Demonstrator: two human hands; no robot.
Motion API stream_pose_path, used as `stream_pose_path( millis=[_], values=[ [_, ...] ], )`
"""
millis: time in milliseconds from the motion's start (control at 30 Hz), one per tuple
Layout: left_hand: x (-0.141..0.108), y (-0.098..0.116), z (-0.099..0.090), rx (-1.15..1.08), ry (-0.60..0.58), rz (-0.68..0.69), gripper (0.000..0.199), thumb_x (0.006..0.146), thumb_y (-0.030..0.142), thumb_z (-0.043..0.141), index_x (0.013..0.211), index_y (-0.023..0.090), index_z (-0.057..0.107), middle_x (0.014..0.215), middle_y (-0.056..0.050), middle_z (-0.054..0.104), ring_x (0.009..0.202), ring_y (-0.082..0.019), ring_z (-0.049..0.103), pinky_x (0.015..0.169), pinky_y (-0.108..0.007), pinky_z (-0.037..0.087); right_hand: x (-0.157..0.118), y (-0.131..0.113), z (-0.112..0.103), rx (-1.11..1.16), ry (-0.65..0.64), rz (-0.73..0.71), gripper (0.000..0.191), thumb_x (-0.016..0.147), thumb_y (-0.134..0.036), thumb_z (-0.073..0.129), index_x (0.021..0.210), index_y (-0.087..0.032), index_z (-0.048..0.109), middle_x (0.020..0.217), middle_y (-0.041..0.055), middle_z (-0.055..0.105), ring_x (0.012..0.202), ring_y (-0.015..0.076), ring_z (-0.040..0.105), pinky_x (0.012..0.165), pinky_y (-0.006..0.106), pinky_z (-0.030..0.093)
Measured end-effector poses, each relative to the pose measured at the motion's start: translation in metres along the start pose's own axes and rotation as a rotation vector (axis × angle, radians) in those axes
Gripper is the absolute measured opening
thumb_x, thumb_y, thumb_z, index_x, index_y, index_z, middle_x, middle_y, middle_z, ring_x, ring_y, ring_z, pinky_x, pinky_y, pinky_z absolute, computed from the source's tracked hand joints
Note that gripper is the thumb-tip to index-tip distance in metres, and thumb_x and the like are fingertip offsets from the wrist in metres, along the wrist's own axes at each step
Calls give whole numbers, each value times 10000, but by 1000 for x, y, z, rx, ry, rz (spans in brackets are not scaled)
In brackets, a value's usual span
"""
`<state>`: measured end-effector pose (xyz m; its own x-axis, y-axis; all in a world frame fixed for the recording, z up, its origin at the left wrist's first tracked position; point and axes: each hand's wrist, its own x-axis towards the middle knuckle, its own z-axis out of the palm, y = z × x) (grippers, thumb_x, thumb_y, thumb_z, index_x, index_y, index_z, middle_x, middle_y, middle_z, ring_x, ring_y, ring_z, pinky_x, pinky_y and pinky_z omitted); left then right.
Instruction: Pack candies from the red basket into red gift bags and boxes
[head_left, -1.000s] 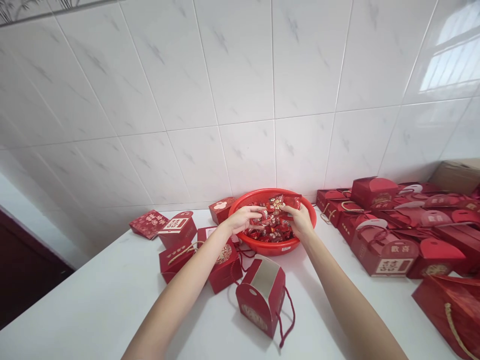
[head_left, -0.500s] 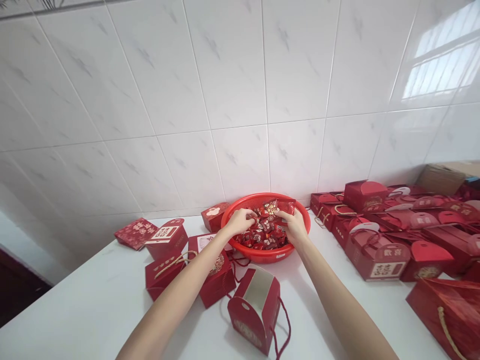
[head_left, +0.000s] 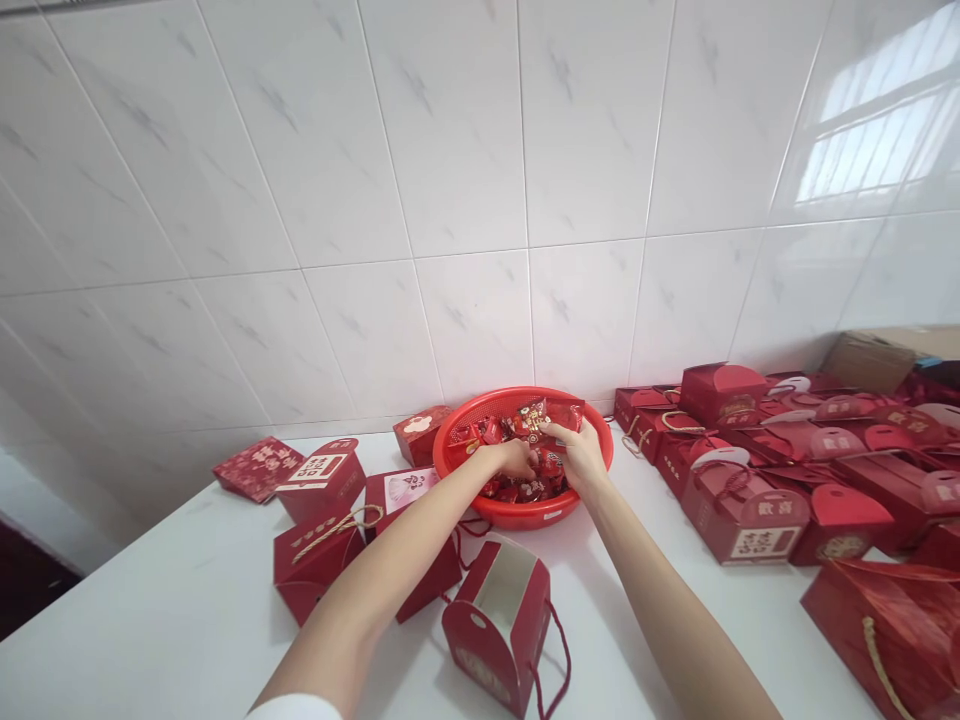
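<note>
A red plastic basket [head_left: 517, 513] with perforated sides holds many shiny red wrapped candies [head_left: 534, 490]. Both hands are inside its rim. My right hand [head_left: 583, 452] grips red candy packets [head_left: 564, 410] with gold print, thumb on top, at the basket's right side. Low in the middle of the pile is my left hand [head_left: 516, 459]. Its fingers are curled among the candies, the tips partly hidden, so what they pinch cannot be made out. Just in front of the basket stands a dark red gift box [head_left: 495, 625], its top open, with a cord handle.
More red gift boxes [head_left: 319, 550] stand left of the basket, beside a flat floral packet [head_left: 257, 468]. Rows of closed boxes [head_left: 750, 510] fill the right side. A red bag [head_left: 889, 625] lies at front right, a cardboard box [head_left: 870, 360] behind. A tiled wall [head_left: 472, 320] backs the table.
My left hand has moved right and deeper into the candies, closer to my right hand. My right hand stays at the basket's right side with its packets. The view has shifted slightly.
</note>
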<state>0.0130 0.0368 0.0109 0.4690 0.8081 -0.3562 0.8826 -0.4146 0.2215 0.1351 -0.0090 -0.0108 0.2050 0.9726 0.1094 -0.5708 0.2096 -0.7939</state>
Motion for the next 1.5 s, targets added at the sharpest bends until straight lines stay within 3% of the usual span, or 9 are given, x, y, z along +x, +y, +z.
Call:
stream_pose_path(
  millis=[267,500,700,900,1033,1133,1233,1333,1500],
  values=[
    [6,-6,7,-158,-30,49,160,555,105,681,680,203,675,696,0,669,727,-205,630,667,-271,488,2,2,-1,2,-3,-21,327,497,-165,825,768,-172,640,736,17,724,663,186,666,625,305,550],
    [-4,-30,2,-479,189,99,102,615,155,645,712,171,672,656,7,642,668,-175,603,613,-256,451,1,1,-1,4,6,-18,303,501,-167,818,750,-177,644,725,11,719,666,188,668,614,305,554],
    [-26,-43,-1,-742,375,119,116,609,200,694,718,161,693,670,7,653,679,-159,599,676,-275,471,-2,-2,1,2,6,-15,299,507,-175,816,764,-176,664,757,15,729,690,183,670,631,300,563],
    [-45,-47,-1,-904,458,144,303,571,404,804,653,151,658,670,-13,663,707,-168,611,735,-306,480,-8,-7,5,5,13,-6,288,486,-160,813,727,-184,657,730,-4,720,685,169,661,619,280,560],
    [-70,-47,-9,-966,496,163,383,553,441,835,748,141,699,749,-41,705,758,-176,625,777,-315,481,-10,-17,6,-11,-27,58,273,471,-166,829,677,-174,651,681,5,703,647,167,650,566,269,553],
    [-107,-40,-16,-929,453,226,351,550,389,848,761,139,721,762,-37,701,746,-167,613,743,-296,479,-12,-30,6,-34,-80,112,297,453,-161,854,682,-163,665,697,15,708,643,173,655,539,267,550],
    [-152,-25,-19,-729,269,267,265,646,336,794,824,143,754,753,-25,691,712,-152,597,673,-264,458,-17,-45,9,-56,-140,114,316,449,-163,872,700,-160,680,727,11,715,672,167,667,572,258,563],
    [-187,-6,-15,-504,179,257,212,724,331,737,860,174,779,786,-15,692,713,-142,582,628,-236,418,-25,-57,15,-112,-224,74,320,474,-195,883,720,-160,682,716,2,704,665,163,661,583,268,567],
    [-200,19,2,-360,131,224,200,789,289,650,941,221,761,845,8,701,736,-152,600,653,-235,411,-44,-68,23,-199,-356,9,293,577,-255,870,794,-155,701,769,17,713,695,157,658,618,263,555]
  ],
)
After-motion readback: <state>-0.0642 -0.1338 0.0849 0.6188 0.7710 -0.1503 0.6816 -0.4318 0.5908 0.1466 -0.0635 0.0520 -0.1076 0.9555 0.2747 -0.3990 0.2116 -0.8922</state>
